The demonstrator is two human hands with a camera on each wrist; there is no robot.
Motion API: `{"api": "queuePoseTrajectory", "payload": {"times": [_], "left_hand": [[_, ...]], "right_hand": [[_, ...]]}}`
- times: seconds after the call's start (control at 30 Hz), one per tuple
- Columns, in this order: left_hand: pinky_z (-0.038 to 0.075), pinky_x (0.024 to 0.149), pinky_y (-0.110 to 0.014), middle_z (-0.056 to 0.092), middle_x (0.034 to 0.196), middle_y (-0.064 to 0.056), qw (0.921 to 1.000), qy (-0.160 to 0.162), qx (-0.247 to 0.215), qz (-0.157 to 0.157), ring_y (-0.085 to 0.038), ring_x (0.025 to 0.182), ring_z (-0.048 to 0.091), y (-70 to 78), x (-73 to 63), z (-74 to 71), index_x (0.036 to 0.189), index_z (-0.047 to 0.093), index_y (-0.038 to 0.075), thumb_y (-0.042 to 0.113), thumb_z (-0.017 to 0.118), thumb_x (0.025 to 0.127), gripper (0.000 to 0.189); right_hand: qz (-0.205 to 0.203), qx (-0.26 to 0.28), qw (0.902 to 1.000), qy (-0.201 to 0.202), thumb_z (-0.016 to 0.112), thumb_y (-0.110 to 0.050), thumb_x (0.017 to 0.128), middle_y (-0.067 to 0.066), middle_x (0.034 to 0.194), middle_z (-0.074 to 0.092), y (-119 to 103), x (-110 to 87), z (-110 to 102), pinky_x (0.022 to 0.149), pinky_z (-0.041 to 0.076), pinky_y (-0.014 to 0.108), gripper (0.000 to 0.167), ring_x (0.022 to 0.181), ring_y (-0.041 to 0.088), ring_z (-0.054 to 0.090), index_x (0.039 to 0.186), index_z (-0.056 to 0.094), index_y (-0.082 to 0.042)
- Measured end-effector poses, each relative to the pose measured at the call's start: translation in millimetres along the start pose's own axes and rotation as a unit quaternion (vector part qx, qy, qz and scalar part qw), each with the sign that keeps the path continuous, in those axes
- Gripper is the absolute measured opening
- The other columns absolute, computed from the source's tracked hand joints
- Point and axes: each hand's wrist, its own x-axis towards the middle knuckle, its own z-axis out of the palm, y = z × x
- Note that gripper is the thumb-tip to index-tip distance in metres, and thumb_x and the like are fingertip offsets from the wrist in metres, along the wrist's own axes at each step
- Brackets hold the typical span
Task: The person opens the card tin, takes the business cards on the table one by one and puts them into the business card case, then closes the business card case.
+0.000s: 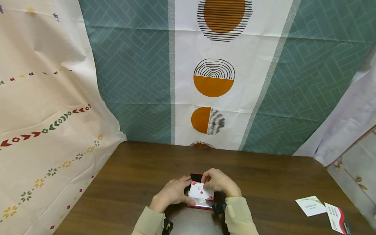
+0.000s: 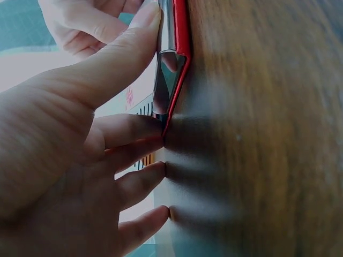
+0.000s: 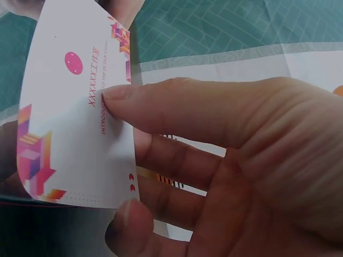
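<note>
A red card case (image 1: 202, 203) with a shiny metal inner frame lies opened on the table in front of me, its black-lined lid at the far side. My left hand (image 1: 172, 193) steadies it from the left, thumb on the near metal edge and index finger by the hinge; the other fingertips reach down at the table in the left wrist view. Between thumb and fingers, my right hand (image 1: 219, 182) pinches a white business card (image 3: 69, 144) by its far edge. Pink and orange patterns mark the card's corners, and it overlaps the case's metal frame.
On the brown wooden table (image 1: 141, 169), a white card with pale lettering (image 1: 310, 205) and a red, white and dark card (image 1: 337, 217) lie at the right. A patterned cloth (image 1: 132, 81) hangs behind the table, with a cream cloth (image 1: 44, 114) at the left.
</note>
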Motion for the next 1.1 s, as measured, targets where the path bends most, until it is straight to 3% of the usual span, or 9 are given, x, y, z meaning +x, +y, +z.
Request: {"api": "queuePoseTrajectory", "payload": {"times": [0.4, 1.1], "left_hand": [[0.029, 0.109, -0.053, 0.044, 0.149, -0.007, 1.0000, -0.001, 0.000, 0.000, -0.031, 0.137, 0.039, -0.3, -0.1, -0.7, 0.141, 0.053, 0.007, 0.054, 0.081, 0.072, 0.088], [0.030, 0.109, -0.053, 0.044, 0.150, -0.009, 0.9999, -0.002, 0.005, 0.010, -0.031, 0.139, 0.036, 0.8, -0.4, -0.3, 0.142, 0.052, 0.006, 0.053, 0.081, 0.072, 0.089]], "right_hand": [[0.011, -0.004, 0.9998, -0.018, 0.075, 0.000, 0.078, -0.004, 0.071, 0.061, -2, 0.0, 5, 0.055, 0.045, 0.030, 0.014, 0.063, 0.015, 0.051, 0.072, 0.071, -0.013], [0.018, -0.019, 0.9991, -0.034, 0.076, 0.001, 0.076, -0.006, 0.062, 0.058, -8, -2.2, 10, 0.048, 0.036, 0.026, 0.019, 0.055, 0.012, 0.045, 0.066, 0.066, -0.011]]}}
